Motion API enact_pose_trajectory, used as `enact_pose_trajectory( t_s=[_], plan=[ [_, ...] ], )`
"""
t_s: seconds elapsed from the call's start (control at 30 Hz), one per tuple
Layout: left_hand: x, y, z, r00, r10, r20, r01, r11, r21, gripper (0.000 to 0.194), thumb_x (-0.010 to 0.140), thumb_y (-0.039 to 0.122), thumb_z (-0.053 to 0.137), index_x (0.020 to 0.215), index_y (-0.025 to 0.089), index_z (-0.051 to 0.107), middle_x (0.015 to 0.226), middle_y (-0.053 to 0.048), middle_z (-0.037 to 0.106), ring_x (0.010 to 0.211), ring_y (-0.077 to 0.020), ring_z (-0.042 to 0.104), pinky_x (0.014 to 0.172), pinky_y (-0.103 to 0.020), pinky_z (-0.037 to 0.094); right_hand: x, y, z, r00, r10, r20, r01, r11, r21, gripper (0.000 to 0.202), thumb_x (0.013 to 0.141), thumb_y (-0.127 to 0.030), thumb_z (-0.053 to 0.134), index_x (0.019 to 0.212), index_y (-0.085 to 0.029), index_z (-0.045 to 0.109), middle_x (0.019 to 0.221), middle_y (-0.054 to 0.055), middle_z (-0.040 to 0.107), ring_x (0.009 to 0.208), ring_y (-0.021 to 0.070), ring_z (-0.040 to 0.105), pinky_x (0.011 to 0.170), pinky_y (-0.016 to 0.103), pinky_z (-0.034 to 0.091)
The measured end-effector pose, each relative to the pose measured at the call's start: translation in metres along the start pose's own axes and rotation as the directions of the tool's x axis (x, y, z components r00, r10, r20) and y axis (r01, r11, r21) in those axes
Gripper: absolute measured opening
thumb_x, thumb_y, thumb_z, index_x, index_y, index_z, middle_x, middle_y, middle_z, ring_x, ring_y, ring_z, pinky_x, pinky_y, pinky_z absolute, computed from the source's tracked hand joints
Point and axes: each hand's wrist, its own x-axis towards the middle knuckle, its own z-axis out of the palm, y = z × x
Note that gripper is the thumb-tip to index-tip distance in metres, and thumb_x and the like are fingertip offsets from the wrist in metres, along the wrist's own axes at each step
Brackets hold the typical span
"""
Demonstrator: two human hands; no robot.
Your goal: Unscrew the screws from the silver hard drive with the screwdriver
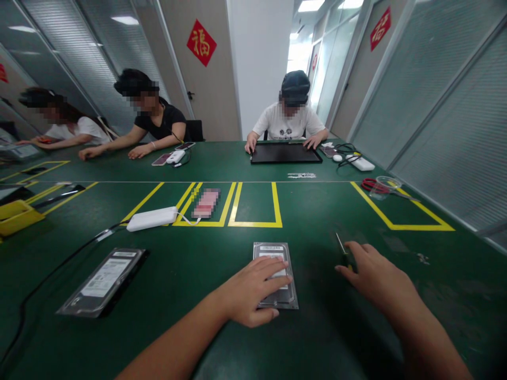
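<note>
Green table [317, 216]; white wall [259, 68] beside greyish door [212, 97]; glass partitions [400, 113] with blinds [455, 137]; ceiling lights [311, 6]

1. You have one left hand [257, 289] and one right hand [372, 272];
2. before you, two drives [106, 278];
3. you have one screwdriver [341, 244];
4. you have three co-workers [291, 124], three caps [295, 87];
5. you can count three white packs [152, 219];
6. you see one panel [287, 153], one pair of scissors [371, 185], one bin [24, 224];
7. you see at least four red signs [202, 43].

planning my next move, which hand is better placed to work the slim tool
Probably the right hand: it has the slim tool between thumb and fingers, while the left hand lies across the hard drive.
</note>
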Motion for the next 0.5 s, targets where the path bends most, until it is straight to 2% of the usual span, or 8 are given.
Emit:
enact_pose_trajectory(
  t_s=[0.03,0.1,0.23,0.37,0.5],
  plan=[
    [0.0,0.0,0.0,1.0,0.0,-0.001,0.0,1.0,-0.002,0.078,0.08,0.042,0.068,0.15,0.02,0.042,0.161,-0.016,0.034,0.149,-0.0343,0.032,0.123,-0.054,0.024,-0.002,0.006,0.003,0.999,0.03,0.029,-0.03,1.0,0.008,0.046,0.088,-0.047,0.059,0.125,-0.021,0.056,0.115,0.012,0.064,0.091,0.0301,0.069,0.063,0.036,0.047],
    [0.0,0.0,0.0,1.0,0.003,-0.009,-0.003,1.0,-0.006,0.078,0.08,0.042,0.068,0.15,0.02,0.042,0.161,-0.016,0.035,0.148,-0.0345,0.033,0.122,-0.054,0.025,-0.007,0.016,0.009,0.995,0.079,0.058,-0.081,0.997,0.017,0.046,0.091,-0.051,0.052,0.123,-0.019,0.056,0.119,0.015,0.063,0.095,0.0321,0.069,0.068,0.04,0.05],
    [0.001,0.0,0.0,1.0,0.0,-0.014,0.0,1.0,-0.004,0.077,0.079,0.043,0.068,0.149,0.02,0.043,0.16,-0.015,0.035,0.148,-0.0336,0.034,0.122,-0.054,0.026,-0.013,0.026,0.016,0.979,0.14,0.15,-0.145,0.989,0.025,0.039,0.094,-0.052,0.044,0.108,-0.019,0.059,0.109,0.014,0.066,0.093,0.0325,0.069,0.071,0.043,0.051],
    [0.0,0.0,0.001,1.0,0.001,-0.014,-0.001,1.0,-0.002,0.077,0.079,0.042,0.068,0.149,0.02,0.043,0.16,-0.015,0.036,0.148,-0.0332,0.034,0.121,-0.055,0.026,-0.013,0.025,0.018,0.951,0.156,0.269,-0.171,0.985,0.034,0.038,0.095,-0.052,0.039,0.092,-0.021,0.06,0.096,0.012,0.069,0.089,0.0313,0.07,0.071,0.042,0.05],
    [0.0,0.0,0.002,1.0,-0.005,-0.011,0.005,1.0,-0.002,0.077,0.079,0.042,0.067,0.149,0.021,0.043,0.16,-0.014,0.036,0.148,-0.0328,0.035,0.121,-0.055,0.026,-0.013,0.017,0.019,0.933,0.181,0.311,-0.198,0.98,0.024,0.038,0.096,-0.052,0.036,0.091,-0.022,0.058,0.096,0.012,0.069,0.089,0.0318,0.07,0.071,0.042,0.049]
  ],
)
